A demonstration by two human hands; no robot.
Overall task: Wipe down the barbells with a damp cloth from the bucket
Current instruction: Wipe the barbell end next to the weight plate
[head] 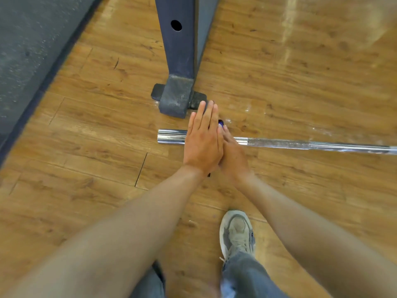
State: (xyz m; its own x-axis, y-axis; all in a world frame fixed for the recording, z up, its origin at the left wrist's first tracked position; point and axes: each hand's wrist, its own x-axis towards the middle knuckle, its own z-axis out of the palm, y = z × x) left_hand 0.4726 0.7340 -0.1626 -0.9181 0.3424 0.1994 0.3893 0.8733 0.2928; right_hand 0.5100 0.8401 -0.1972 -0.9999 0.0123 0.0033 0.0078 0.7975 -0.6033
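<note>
A chrome barbell (279,144) lies on the wooden floor, its sleeve end (170,136) pointing left and its shaft running off the right edge. Above the bar's collar my two hands meet palm to palm. My left hand (203,139) is flat with straight fingers and covers most of my right hand (234,157), whose one visible finger lies straight along it. A thin dark thing (220,123) peeks out between the palms at the fingertips and at the wrist; I cannot tell what it is. No cloth or bucket is in view.
A dark steel rack post (178,50) stands on a rubber foot (175,102) just beyond my hands. A grey rubber mat (28,50) runs along the left. My shoe (236,233) and jeans are at the bottom, on the wooden floor (86,147).
</note>
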